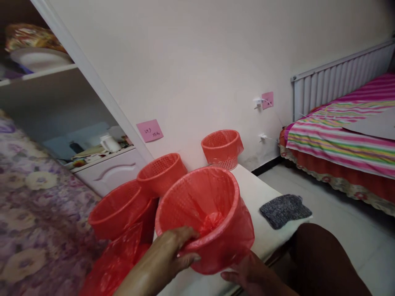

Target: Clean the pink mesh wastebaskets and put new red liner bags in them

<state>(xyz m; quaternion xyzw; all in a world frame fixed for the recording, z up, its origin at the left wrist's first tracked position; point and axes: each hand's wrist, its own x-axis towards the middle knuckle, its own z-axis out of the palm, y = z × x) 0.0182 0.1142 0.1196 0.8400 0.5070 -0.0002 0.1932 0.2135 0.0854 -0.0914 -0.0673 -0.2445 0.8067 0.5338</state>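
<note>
A red perforated waste basket (212, 250), tilted toward me, is lined with a thin red plastic bag (197, 193) folded over its rim. Bunched film lies at the bottom inside. My left hand (171, 250) is closed on the near-left rim, fingers inside and thumb outside. Low on the right side, my right hand (249, 273) is closed on the loose outer edge of the bag, partly behind the film. A loose pile of red plastic bags (114, 263) lies to the left of my left hand.
More lined red baskets stand behind: one at the left (114, 209), one beside it (162, 174), one by the wall (222, 146). A dark grey cloth (285, 209) lies on the white tabletop (256, 197). A bed (339, 135) stands right, a shelf cabinet (114, 168) left.
</note>
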